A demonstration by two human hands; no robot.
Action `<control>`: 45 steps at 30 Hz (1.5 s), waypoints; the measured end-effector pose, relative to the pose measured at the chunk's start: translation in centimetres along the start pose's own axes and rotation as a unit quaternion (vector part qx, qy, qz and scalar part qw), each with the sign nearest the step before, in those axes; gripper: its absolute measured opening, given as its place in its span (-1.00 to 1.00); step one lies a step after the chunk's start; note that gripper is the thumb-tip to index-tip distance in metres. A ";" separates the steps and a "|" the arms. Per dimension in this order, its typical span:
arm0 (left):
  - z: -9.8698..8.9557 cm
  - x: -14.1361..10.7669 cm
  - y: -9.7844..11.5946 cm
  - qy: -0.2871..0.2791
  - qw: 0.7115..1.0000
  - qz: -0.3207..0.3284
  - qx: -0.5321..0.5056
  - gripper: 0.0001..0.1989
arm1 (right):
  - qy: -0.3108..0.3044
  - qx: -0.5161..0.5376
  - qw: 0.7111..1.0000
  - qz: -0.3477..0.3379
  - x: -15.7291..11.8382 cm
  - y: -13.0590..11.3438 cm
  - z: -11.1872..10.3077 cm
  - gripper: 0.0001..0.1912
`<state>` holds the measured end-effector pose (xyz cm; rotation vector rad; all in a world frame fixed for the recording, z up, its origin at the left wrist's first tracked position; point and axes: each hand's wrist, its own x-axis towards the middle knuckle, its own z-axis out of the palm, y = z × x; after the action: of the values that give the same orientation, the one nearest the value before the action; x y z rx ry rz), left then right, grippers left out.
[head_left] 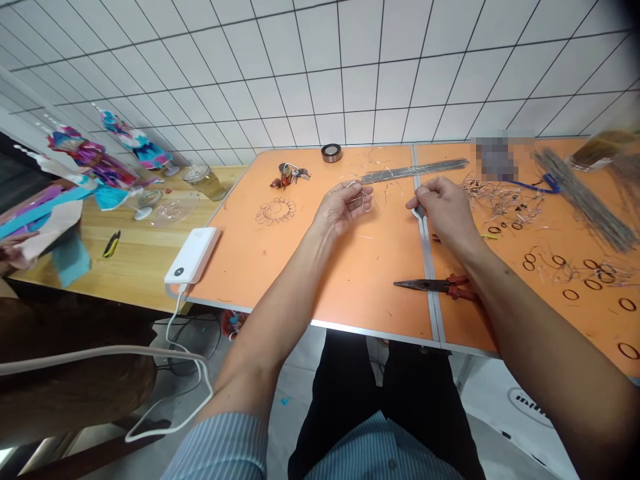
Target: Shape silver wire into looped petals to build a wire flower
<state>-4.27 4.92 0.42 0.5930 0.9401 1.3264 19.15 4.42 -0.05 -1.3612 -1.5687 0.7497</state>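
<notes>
My left hand (343, 208) holds a thin bent silver wire (363, 199) between its fingers, above the orange tabletop (370, 280). My right hand (447, 210) is curled shut close by, over the metal seam (427, 257) of the table. Nothing shows clearly in its fingers. Below that hand lie red-handled needle-nose pliers (435, 287). A bundle of straight steel wires (415, 171) lies beyond my hands, and a flower shape of bent wire (275, 211) rests to the left.
Wire scraps (503, 200), dark rings (593, 284) and another wire bundle (583, 197) cover the right. Keys (290, 175), a tape roll (331, 153) and a white power bank (193, 255) sit left. Colourful flowers (135, 140) stand on a wooden table (145, 267).
</notes>
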 end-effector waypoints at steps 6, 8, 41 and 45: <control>-0.5 0.8 -0.5 0.008 0.999 -0.003 -0.037 -0.83 | -0.001 -0.041 0.998 -0.038 -1.3 -0.9 1.0 -0.89; -0.7 1.0 -0.7 0.009 0.999 -0.007 -0.048 -0.83 | 0.004 -0.062 0.996 -0.056 -1.7 -1.0 1.3 -0.90; -2.5 1.2 0.9 0.042 0.998 0.040 -0.008 -0.88 | -0.195 -0.089 0.959 -0.186 -9.8 -0.2 -5.3 -0.82; -2.4 1.0 1.1 0.054 0.998 0.044 -0.001 -0.86 | -0.187 -0.086 0.961 -0.185 -10.4 0.0 -5.7 -0.75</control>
<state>-6.91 5.75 -0.13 0.5710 1.0112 1.4495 24.23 -6.27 -0.17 -1.0320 -2.1577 0.6740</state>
